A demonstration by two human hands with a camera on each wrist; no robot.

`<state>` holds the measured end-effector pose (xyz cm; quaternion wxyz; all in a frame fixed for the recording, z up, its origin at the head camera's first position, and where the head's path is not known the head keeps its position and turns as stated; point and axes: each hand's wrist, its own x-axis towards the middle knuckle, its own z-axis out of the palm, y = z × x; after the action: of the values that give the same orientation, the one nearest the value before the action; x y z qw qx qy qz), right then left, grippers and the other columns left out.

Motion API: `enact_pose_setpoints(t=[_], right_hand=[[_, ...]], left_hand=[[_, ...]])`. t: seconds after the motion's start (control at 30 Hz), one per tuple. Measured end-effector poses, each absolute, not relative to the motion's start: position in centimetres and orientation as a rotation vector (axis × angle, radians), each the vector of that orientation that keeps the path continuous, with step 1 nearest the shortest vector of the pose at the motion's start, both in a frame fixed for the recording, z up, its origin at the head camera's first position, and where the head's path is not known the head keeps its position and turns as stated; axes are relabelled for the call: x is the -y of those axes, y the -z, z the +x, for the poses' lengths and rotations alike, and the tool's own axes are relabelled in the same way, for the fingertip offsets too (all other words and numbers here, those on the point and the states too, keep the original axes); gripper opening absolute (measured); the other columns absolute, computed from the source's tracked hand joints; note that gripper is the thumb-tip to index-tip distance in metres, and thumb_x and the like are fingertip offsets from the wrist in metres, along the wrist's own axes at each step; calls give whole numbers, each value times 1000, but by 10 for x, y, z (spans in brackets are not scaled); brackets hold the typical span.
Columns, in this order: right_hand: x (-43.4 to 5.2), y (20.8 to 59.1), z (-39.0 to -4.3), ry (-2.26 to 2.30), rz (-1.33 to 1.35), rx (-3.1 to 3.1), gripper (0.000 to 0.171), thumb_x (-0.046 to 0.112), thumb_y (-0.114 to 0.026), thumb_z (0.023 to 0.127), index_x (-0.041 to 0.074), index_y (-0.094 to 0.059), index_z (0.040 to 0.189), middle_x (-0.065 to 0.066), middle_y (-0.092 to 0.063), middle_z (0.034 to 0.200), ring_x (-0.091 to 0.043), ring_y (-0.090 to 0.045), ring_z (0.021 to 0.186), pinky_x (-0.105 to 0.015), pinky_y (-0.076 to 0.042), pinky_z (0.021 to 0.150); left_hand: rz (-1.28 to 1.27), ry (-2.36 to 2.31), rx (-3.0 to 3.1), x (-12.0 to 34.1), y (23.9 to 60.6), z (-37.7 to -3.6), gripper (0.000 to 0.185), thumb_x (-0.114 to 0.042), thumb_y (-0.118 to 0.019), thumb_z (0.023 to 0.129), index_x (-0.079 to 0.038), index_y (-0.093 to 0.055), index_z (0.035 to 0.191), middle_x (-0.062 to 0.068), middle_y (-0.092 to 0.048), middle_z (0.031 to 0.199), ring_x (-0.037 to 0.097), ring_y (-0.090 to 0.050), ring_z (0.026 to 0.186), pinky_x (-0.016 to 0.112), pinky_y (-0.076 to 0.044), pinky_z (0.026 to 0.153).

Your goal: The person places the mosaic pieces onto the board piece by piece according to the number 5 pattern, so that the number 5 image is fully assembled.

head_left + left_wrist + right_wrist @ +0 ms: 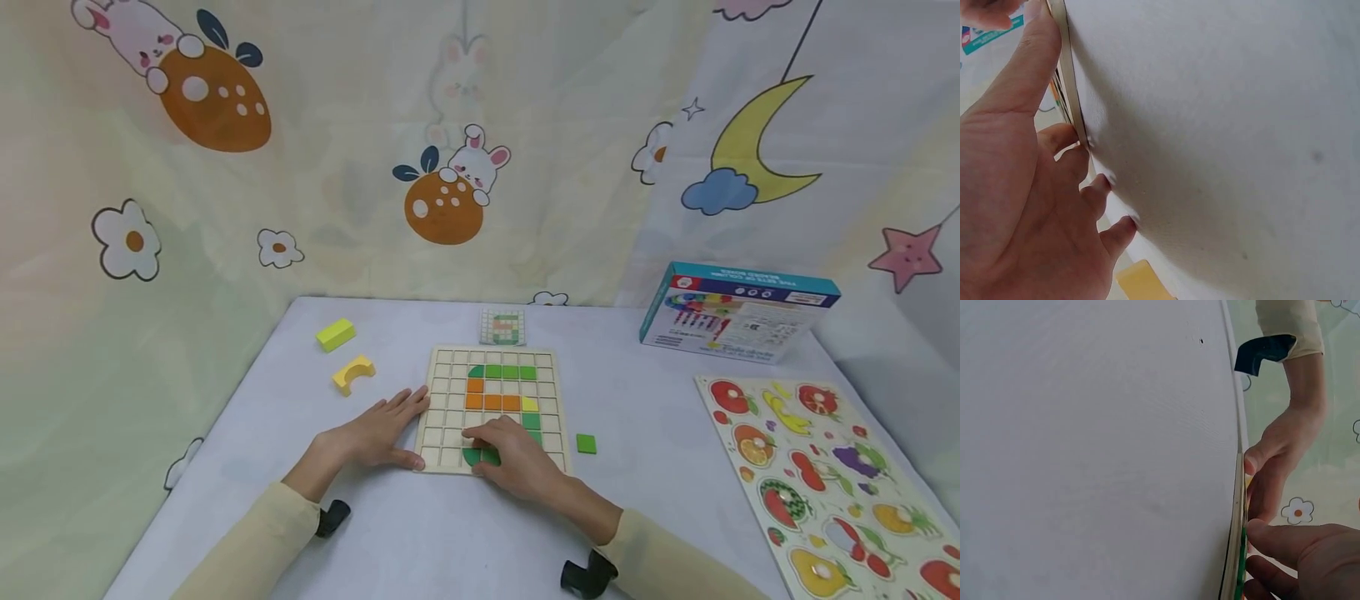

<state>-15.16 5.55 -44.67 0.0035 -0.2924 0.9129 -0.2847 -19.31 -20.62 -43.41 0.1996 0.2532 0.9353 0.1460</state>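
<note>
A wooden grid board (445, 417) lies on the table, with orange, green and yellow tiles forming a shape in its cells. My left hand (380, 433) rests at the board's left edge, fingers spread, thumb at the lower left corner; in the left wrist view the thumb (1038, 56) touches the board's side. My right hand (521, 462) is over the lower part of the board. Its thumb and index finger are apart, around a rounded green tile (471, 457) and a green square beside it. The palm hides some cells. A loose green square tile (587, 444) lies right of the board.
Behind the board stands a small pattern card (502, 327). A yellow-green block (335, 335) and a yellow arch block (352, 374) lie at the left. On the right are a box (738, 312) and a fruit puzzle board (817, 483).
</note>
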Motion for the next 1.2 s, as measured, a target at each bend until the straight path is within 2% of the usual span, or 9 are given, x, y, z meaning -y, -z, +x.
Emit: enact_pose_setpoints(t=[0.2, 0.4, 0.6, 0.93, 1.2], right_hand=[[-92, 436, -156, 929, -832, -2856, 46, 16, -77, 82, 14, -64, 126, 6, -67, 104, -11, -56, 100, -30, -53, 86], [-155, 436, -164, 914, -659, -2891, 57, 9, -80, 78, 13, -60, 131, 1, -67, 112, -17, -58, 103, -40, -54, 92], [-192, 444, -162, 841, -607, -2872, 60, 12, -81, 77, 11, -59, 132, -1, -66, 118, -21, -59, 110, -43, -53, 95], [-193, 454, -163, 871, -596, -2960, 52, 3, -77, 79, 11, -62, 128, 1, -68, 110, -15, -62, 101, -37, -56, 90], [-149, 437, -173, 1005, -717, -2891, 51, 3, -77, 79, 6, -62, 127, -1, -67, 105, -17, -60, 96, -38, -56, 86]], left_hand=[[701, -402, -2617, 205, 435, -192, 99, -53, -69, 81, -11, -18, 155, 4, -7, 165, 32, -8, 152, 56, -16, 121], [701, -399, -2614, 207, 435, -192, 100, -53, -70, 81, -10, -18, 155, 5, -7, 165, 32, -8, 152, 56, -16, 121], [705, -395, -2623, 211, 436, -192, 101, -55, -69, 81, -9, -19, 155, 6, -8, 165, 33, -8, 151, 57, -17, 120], [722, -422, -2610, 208, 434, -191, 99, -52, -69, 82, -7, -19, 155, 8, -9, 165, 35, -9, 151, 59, -16, 120], [726, -429, -2610, 206, 436, -195, 100, -54, -69, 81, -9, -19, 155, 5, -8, 165, 33, -8, 151, 57, -16, 120]])
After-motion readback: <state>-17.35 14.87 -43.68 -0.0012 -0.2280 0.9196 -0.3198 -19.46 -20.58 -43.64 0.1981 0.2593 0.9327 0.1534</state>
